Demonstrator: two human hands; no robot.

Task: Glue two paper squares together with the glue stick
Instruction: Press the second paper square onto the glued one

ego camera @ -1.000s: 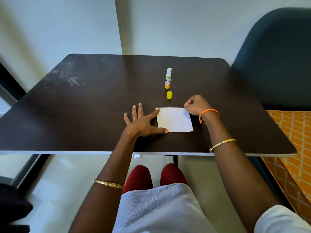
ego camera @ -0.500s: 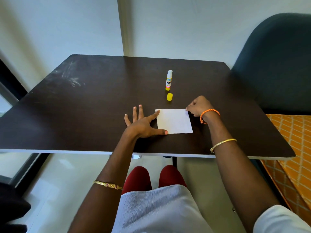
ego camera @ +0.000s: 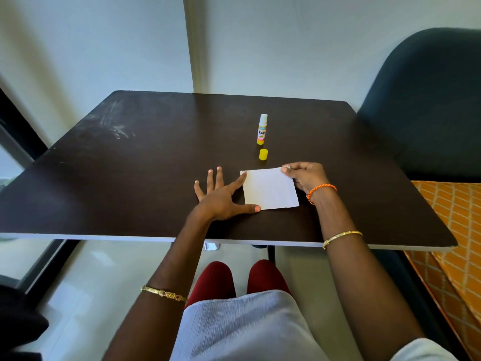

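cap (ego camera: 263,154) between glue stick (ego camera: 262,129), paper (ego camera: 270,188)

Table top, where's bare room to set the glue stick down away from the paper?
The whole left half of the table is bare, from the left hand out to the scuffed far corner. Bare too: the right strip beyond the right hand. Crowded: the middle, with glue stick, cap and paper.

dark table (ego camera: 130,178): paper (ego camera: 270,190), glue stick (ego camera: 261,130), cap (ego camera: 263,154)

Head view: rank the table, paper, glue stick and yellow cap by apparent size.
1. table
2. paper
3. glue stick
4. cap
The cap sits slightly nearer the camera, yet looks smaller.
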